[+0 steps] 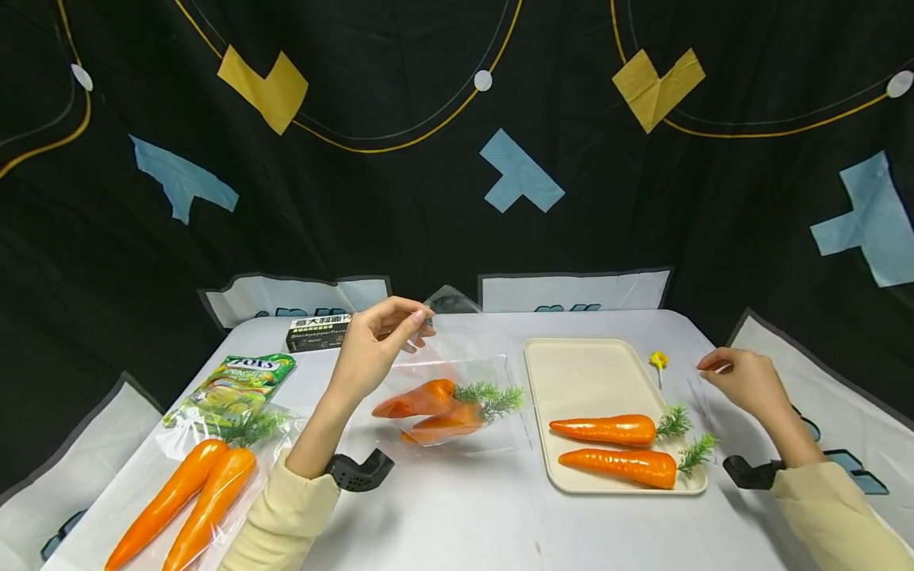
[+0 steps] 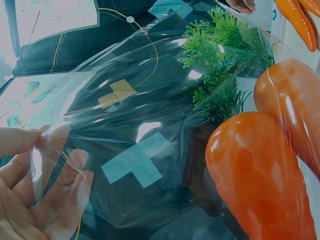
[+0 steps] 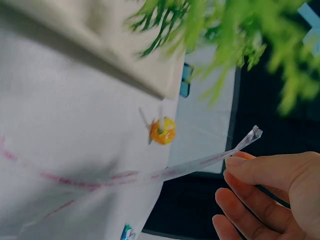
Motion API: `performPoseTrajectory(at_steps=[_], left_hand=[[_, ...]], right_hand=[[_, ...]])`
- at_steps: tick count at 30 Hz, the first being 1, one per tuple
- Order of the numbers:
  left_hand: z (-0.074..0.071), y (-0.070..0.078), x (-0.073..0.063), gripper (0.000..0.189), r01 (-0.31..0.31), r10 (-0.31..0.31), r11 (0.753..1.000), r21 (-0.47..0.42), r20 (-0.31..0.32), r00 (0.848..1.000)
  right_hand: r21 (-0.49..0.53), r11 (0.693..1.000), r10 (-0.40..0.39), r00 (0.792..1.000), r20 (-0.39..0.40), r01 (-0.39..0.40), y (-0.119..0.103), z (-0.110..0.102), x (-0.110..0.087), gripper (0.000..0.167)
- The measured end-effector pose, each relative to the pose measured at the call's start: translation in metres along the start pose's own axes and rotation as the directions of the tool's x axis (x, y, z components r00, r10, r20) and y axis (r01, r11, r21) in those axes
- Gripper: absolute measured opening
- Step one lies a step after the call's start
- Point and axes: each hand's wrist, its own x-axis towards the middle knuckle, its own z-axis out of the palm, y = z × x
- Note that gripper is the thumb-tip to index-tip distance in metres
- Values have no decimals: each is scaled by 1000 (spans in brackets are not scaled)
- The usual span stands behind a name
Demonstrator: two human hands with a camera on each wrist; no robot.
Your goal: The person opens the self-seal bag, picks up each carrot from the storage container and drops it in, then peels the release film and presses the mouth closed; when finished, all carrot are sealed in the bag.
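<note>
My left hand (image 1: pixel 382 341) pinches the upper edge of a clear plastic bag (image 2: pixel 125 120) between thumb and fingers. Inside the bag lie two carrots (image 1: pixel 428 412) with green tops (image 2: pixel 220 55). Off to the right, beyond the tray, my right hand (image 1: pixel 743 385) pinches one end of a thin clear strip (image 3: pixel 170 172) marked with pinkish-red dashes. The strip trails away from the fingertips, over the table. A small yellow flower-like thing on a white stick (image 1: pixel 658 361) lies between the tray and the right hand.
A cream tray (image 1: pixel 578 365) at right centre bears two more carrots (image 1: pixel 617 468). At left, another clear bag holds two carrots (image 1: pixel 214 492), beside a green ZOVS packet (image 1: pixel 250 373). A black box (image 1: pixel 317 337) stands behind. A dark patterned cloth (image 1: pixel 400 222) hangs beyond the table.
</note>
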Motion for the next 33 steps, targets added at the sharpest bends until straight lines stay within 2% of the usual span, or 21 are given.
performPoseTrajectory(at_steps=[9,15,23,29,33], left_hand=[[-1,1,0,17,11,-11,1000,4,0,1000],[0,0,0,17,9,-9,1000,5,4,1000],[1,0,0,19,-2,2,1000,-5,8,1000],[1,-1,0,18,1,-1,1000,-2,8,1000],[1,-1,0,16,6,-6,1000,-6,7,1000]], right_hand=[[-19,1000,21,1000,-21,-22,-9,-1,3,11],[-6,999,51,996,74,-51,-1,1,5,10],[-19,998,68,983,168,-66,17,3,-6,10],[-43,996,81,978,192,-74,25,1,-16,10],[-44,997,65,985,159,-59,21,-3,-19,10]])
